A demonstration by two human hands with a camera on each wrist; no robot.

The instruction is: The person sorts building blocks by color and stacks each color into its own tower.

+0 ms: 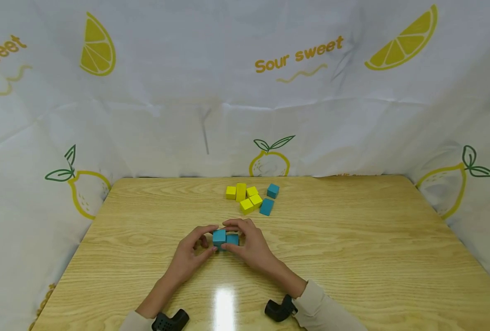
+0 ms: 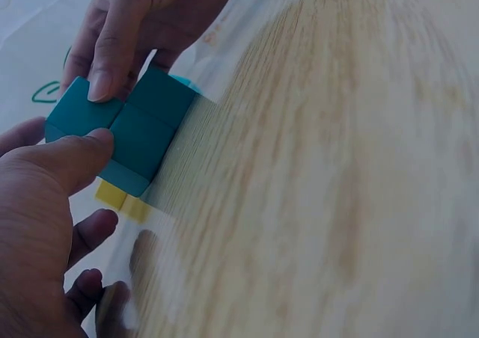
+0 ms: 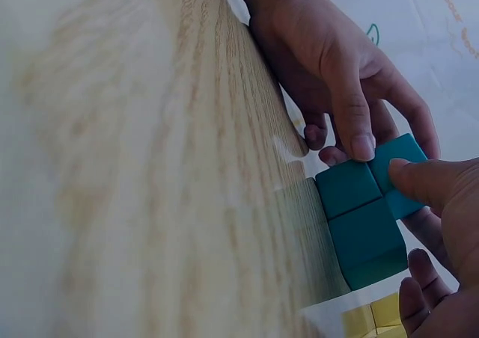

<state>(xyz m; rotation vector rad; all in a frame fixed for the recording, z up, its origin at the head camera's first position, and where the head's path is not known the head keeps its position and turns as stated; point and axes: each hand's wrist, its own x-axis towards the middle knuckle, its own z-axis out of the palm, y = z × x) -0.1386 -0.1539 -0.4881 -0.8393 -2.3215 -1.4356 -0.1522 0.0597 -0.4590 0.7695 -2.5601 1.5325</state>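
Note:
Near the table's front middle, a blue toy cube (image 1: 219, 236) sits on top of other blue blocks, with a lower blue block (image 1: 232, 239) beside it to the right. My left hand (image 1: 187, 255) pinches the upper cube from the left, thumb in front and index finger behind. From the other side my right hand (image 1: 251, 246) pinches it too, its thumb on the front face. In the right wrist view a seam parts the two lower blocks (image 3: 367, 241) under the upper cube (image 3: 402, 155). The fingertips behind the stack are partly hidden.
Several yellow blocks (image 1: 247, 206) lie grouped beyond my hands, with a blue cube (image 1: 273, 191) and a blue block (image 1: 266, 207) to their right. A white lemon-print cloth (image 1: 166, 133) hangs behind the wooden table (image 1: 352, 239). Black cameras (image 1: 171, 320) sit at both wrists.

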